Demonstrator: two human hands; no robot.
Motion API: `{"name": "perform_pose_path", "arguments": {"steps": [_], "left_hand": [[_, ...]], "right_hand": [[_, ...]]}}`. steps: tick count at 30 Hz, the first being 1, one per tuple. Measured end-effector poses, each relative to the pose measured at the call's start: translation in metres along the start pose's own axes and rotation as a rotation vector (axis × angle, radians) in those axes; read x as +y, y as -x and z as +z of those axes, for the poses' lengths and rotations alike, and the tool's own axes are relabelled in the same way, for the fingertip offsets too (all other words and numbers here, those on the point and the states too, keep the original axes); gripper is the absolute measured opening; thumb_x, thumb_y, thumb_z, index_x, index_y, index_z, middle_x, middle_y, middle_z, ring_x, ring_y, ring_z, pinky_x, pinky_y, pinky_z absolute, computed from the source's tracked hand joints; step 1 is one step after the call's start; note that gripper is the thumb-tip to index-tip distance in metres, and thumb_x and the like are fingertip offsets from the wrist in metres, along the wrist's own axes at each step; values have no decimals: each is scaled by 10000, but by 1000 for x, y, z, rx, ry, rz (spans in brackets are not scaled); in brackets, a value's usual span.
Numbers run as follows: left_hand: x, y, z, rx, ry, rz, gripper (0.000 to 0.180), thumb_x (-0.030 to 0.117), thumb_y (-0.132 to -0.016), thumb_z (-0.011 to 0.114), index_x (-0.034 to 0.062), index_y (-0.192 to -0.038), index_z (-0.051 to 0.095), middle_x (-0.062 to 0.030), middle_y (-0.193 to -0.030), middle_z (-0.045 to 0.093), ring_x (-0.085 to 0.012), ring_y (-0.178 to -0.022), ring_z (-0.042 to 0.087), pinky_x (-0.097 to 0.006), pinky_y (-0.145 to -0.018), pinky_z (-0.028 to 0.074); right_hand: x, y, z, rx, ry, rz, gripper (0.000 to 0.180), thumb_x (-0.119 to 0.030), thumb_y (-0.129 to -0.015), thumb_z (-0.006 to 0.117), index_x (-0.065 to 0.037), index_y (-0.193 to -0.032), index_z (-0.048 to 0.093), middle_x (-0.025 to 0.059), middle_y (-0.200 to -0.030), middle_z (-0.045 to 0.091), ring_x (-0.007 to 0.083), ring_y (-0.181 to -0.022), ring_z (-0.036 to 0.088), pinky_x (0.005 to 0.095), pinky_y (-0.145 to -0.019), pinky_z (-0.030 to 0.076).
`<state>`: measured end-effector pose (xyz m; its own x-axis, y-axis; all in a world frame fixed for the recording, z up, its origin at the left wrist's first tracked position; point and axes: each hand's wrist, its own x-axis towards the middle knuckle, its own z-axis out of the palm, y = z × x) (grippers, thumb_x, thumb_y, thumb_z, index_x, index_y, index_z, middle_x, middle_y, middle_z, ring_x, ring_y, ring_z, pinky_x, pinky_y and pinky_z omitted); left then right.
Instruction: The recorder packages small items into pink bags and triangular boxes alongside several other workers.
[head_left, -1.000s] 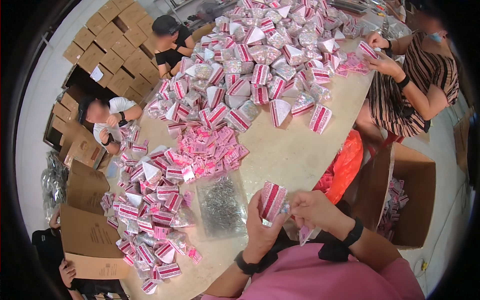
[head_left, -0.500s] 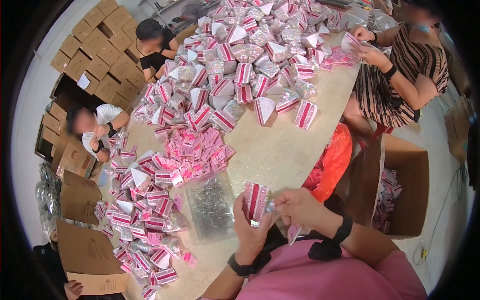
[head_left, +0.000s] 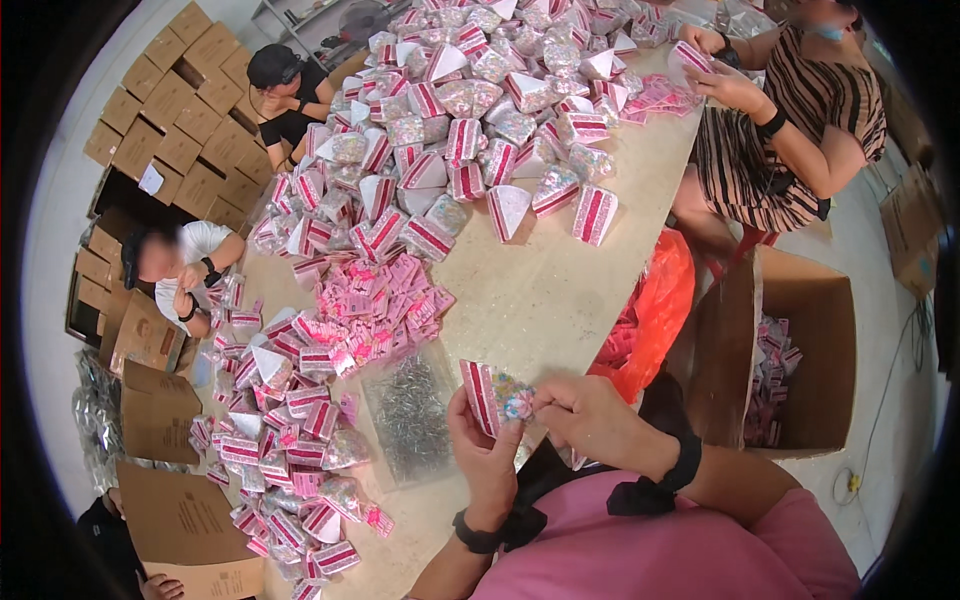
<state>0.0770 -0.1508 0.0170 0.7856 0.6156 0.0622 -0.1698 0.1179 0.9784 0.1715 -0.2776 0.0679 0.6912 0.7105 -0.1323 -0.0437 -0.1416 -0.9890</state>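
Note:
My left hand [head_left: 486, 462] is closed around a wedge-shaped packet [head_left: 481, 397], shaped like a cake slice, with a dark pink stripe on a glittery side and clear film over shiny multicoloured bits. Its fingers and thumb grip the lower edge, tilting it above the table's front edge. At the packet's right end, my right hand [head_left: 592, 418] has its fingertips pinched together; whatever they hold is too small to make out. Left of my left hand stands a clear shallow tray [head_left: 372, 430] of thin metal pins or hooks. Behind it lies a heap of pink printed tags [head_left: 385, 300].
Similar wedge packets [head_left: 470, 130] cover the table's far side, with more [head_left: 290, 430] at left. An orange-red bag [head_left: 662, 300] hangs by the right edge, beside an open carton [head_left: 805, 350] holding packets. Co-workers sit at left and right; another person's hand [head_left: 162, 586] touches a carton [head_left: 185, 510].
The packet has turned in my left hand, showing more of its multicoloured side. Both hands have shifted slightly left. The pink tag dangling below my right hand is now mostly hidden.

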Motion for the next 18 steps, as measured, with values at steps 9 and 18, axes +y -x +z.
{"name": "perform_pose_path", "arguments": {"steps": [9, 18], "left_hand": [[2, -3, -2, -29, 238, -84, 575, 47, -811, 617, 13, -1307, 329, -118, -1203, 484, -220, -1095, 516, -360, -935, 444], [-53, -45, -4, 64, 277, -354, 430, 47, -856, 565, -25, -1246, 399, -105, -1139, 532, -182, -1047, 544, -315, -899, 459]], "right_hand": [[0, 1, -12, -66, -333, 124, 92, -57, -849, 510, 6, -852, 577, 34, -640, 571, 69, -509, 524, 212, -415, 404], [34, 0, -22, -137, -448, 185, 72, -20, -846, 564, 39, -875, 593, 114, -732, 638, 96, -492, 538, 211, -497, 438]]}}
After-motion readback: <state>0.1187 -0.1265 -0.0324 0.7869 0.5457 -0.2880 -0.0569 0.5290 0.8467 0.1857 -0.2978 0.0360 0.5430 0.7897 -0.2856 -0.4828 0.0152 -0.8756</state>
